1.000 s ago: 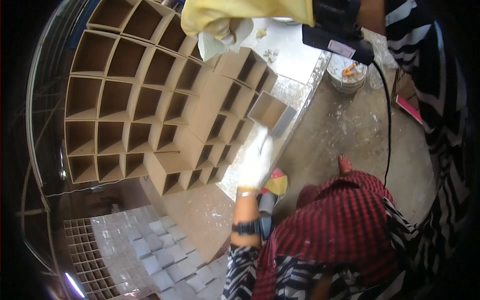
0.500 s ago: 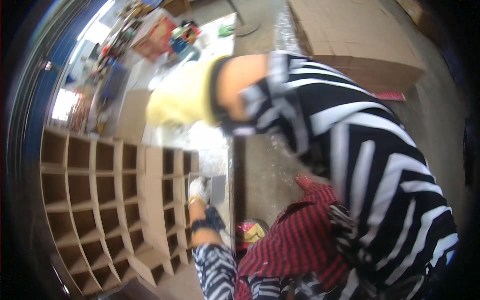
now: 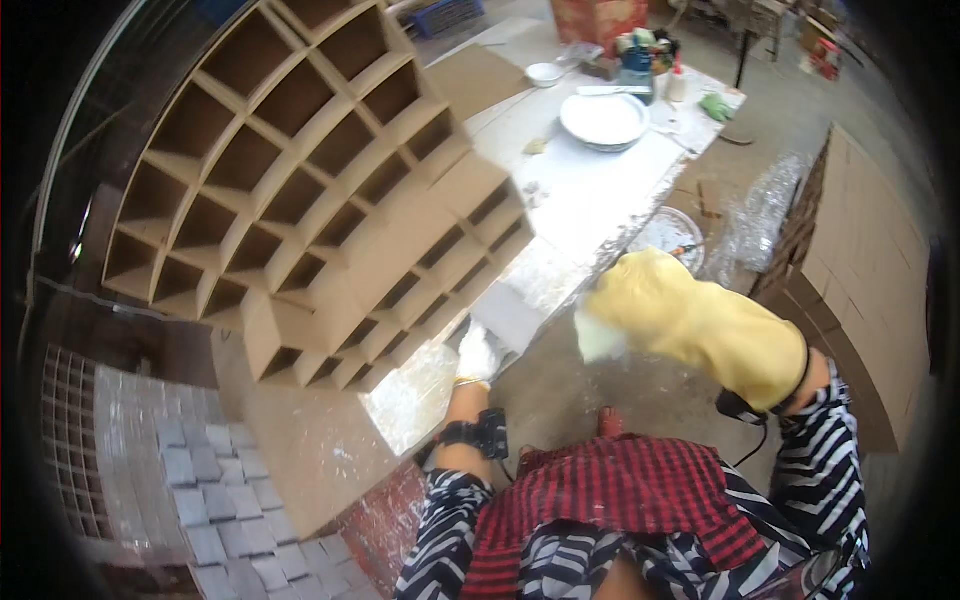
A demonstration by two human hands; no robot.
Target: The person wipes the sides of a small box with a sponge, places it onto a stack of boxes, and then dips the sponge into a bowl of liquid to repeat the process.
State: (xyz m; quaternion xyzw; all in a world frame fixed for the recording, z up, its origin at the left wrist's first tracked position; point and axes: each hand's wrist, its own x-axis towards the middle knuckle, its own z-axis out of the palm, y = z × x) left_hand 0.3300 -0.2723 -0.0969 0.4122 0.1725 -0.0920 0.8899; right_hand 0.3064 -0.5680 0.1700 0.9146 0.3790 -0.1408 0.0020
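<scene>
My left hand [image 3: 478,352], in a white glove, is closed at the near edge of a flat grey square piece [image 3: 508,316] above the white-smeared table edge. Its thumb and fingertips are partly hidden. My right hand [image 3: 650,297] wears a long yellow rubber glove and is raised over the floor, right of the table. From its closed fingers hangs a pale, whitish piece [image 3: 598,337], too blurred to name. Left of my left hand stands a large cardboard-coloured grid of open compartments [image 3: 355,290].
The white table [image 3: 600,205] carries a white basin [image 3: 604,120], a small white bowl [image 3: 545,74] and several bottles. Grey square pieces [image 3: 230,510] lie lower left. On the right are a stack of cardboard [image 3: 865,260], clear plastic wrap [image 3: 765,215] and a bucket [image 3: 672,232].
My right arm has swung from across the table back to the right, with a pale piece now showing at its fingers. The view has turned. My left hand stays by the grey piece.
</scene>
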